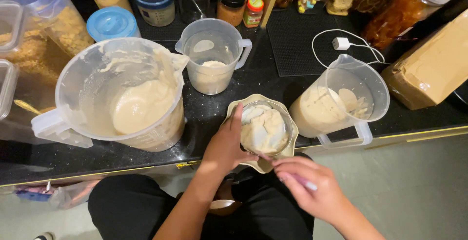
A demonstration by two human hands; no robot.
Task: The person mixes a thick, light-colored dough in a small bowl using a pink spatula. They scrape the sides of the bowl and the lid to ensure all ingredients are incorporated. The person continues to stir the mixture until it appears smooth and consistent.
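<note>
Dough-filled steel bowl [265, 129] is sitting on a beige tray [288, 118] at the black counter's [214, 115] edge | left hand [225, 145] is gripping its rim, fingers curled | right hand [312, 189] is pinching a pink-handled utensil [297, 180] | batter jugs [127, 96] are standing around.

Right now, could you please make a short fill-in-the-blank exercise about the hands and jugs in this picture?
1. The left hand steadies the small ____ of batter.
2. The counter holds ____ clear jugs.
3. The right hand holds a ____ utensil.
4. The big jug stands to the ____ of the bowl.

Missing words: bowl; three; pink; left
</note>
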